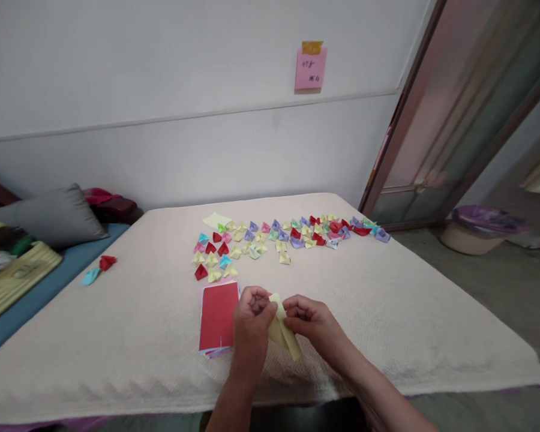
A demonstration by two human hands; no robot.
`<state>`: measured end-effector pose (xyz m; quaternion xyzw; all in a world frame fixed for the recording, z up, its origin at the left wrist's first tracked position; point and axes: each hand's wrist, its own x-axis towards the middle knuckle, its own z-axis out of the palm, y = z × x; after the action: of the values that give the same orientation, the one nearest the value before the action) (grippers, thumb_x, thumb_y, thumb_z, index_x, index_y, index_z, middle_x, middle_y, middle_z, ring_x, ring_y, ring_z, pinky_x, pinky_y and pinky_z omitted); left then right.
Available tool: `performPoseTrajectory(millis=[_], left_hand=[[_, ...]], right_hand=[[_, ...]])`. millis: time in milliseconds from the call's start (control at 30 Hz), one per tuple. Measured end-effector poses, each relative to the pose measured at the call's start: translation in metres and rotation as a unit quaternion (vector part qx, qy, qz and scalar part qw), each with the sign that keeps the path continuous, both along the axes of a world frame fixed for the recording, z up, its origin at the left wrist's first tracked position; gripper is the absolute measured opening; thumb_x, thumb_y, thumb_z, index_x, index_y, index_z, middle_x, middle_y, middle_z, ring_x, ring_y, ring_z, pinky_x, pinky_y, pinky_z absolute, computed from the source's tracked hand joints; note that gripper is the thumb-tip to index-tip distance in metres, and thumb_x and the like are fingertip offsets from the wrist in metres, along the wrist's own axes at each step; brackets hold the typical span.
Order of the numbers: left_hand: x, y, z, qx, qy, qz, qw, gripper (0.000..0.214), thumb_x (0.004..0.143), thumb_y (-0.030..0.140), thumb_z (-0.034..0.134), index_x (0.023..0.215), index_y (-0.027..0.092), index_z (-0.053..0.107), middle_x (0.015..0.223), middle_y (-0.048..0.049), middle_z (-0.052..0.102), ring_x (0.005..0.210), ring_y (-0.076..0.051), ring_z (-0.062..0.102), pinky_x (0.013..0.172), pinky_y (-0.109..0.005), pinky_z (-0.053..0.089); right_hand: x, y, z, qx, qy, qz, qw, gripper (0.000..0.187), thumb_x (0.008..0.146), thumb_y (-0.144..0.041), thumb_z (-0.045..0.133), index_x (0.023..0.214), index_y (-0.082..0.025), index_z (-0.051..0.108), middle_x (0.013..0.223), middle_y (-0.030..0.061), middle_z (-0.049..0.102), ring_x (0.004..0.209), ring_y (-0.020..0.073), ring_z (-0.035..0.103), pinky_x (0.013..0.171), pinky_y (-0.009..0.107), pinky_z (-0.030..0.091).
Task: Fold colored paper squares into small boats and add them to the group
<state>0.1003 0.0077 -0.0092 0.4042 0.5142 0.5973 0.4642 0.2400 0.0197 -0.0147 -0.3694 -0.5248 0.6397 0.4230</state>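
We hold one yellow paper (279, 331) between our two hands, in front of us near the front edge of the cloth. Our left hand (253, 315) pinches its top left side, thumb on top, maybe so the fold won't slip. Our right hand (312, 317) has its thumb and fingers on the right edge, perhaps to keep that side flat. The pile of paper (218, 316), red sheet on top, sits just beside our left hand, which looks easy to reach. Past it, many small folded papers (261, 237) stand in loose rows, maybe spread out so they don't get squashed. A red folded paper (107, 262) and a blue folded paper (90, 276) lie well apart, on the left. Under it all is a bumpy, cream cloth (387, 312). A pink note (310, 69) is taped to the white wall (184, 72). On our left is a gray pillow (49, 216), and on our right, a tub (470, 234) on the floor past a door frame (402, 111).
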Motion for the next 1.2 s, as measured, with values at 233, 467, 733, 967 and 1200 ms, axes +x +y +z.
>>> performPoseTrajectory(millis=[233, 467, 733, 967, 1200], left_hand=[[-0.001, -0.006, 0.008, -0.025, -0.145, -0.068, 0.987, 0.017, 0.078, 0.031, 0.06, 0.087, 0.017, 0.058, 0.07, 0.0016, 0.057, 0.061, -0.01, 0.053, 0.058, -0.021, 0.041], [0.0, -0.007, 0.009, -0.013, -0.123, -0.049, 0.991, 0.014, 0.071, 0.025, 0.067, 0.078, 0.016, 0.06, 0.065, 0.0023, 0.058, 0.058, -0.008, 0.051, 0.057, -0.02, 0.039], [0.004, -0.01, 0.013, 0.022, -0.082, -0.051, 0.995, 0.014, 0.068, 0.022, 0.069, 0.077, 0.017, 0.059, 0.068, 0.0018, 0.06, 0.062, -0.011, 0.054, 0.057, -0.02, 0.04], [0.003, -0.01, 0.008, 0.101, 0.043, -0.024, 0.994, 0.002, 0.074, 0.018, 0.061, 0.074, 0.018, 0.06, 0.087, -0.0037, 0.063, 0.077, -0.015, 0.058, 0.068, -0.024, 0.044], [0.002, -0.013, 0.013, 0.088, 0.04, -0.028, 0.995, 0.006, 0.075, 0.021, 0.06, 0.078, 0.018, 0.063, 0.087, -0.004, 0.062, 0.079, -0.016, 0.058, 0.068, -0.024, 0.043]], right_hand=[[0.005, 0.0, 0.002, -0.058, 0.096, 0.028, 0.993, 0.015, 0.068, -0.015, 0.069, 0.082, -0.015, 0.064, 0.066, -0.0015, 0.061, 0.059, 0.0095, 0.051, 0.056, 0.022, 0.035], [0.003, -0.002, 0.003, -0.096, 0.144, 0.055, 0.983, 0.018, 0.064, -0.017, 0.073, 0.08, -0.014, 0.065, 0.069, 0.0006, 0.064, 0.06, 0.0103, 0.054, 0.058, 0.022, 0.037], [0.001, -0.002, -0.001, -0.091, 0.15, 0.06, 0.983, 0.018, 0.064, -0.016, 0.074, 0.08, -0.014, 0.066, 0.068, 0.0005, 0.065, 0.06, 0.0105, 0.054, 0.058, 0.022, 0.036], [0.0, -0.002, 0.002, -0.096, 0.144, 0.056, 0.983, 0.019, 0.062, -0.017, 0.074, 0.077, -0.014, 0.064, 0.064, -0.0012, 0.062, 0.056, 0.0093, 0.051, 0.055, 0.021, 0.033], [0.003, -0.001, 0.001, -0.093, 0.136, 0.05, 0.985, 0.023, 0.061, -0.016, 0.074, 0.079, -0.016, 0.061, 0.06, -0.0031, 0.058, 0.054, 0.0091, 0.049, 0.053, 0.022, 0.033]])
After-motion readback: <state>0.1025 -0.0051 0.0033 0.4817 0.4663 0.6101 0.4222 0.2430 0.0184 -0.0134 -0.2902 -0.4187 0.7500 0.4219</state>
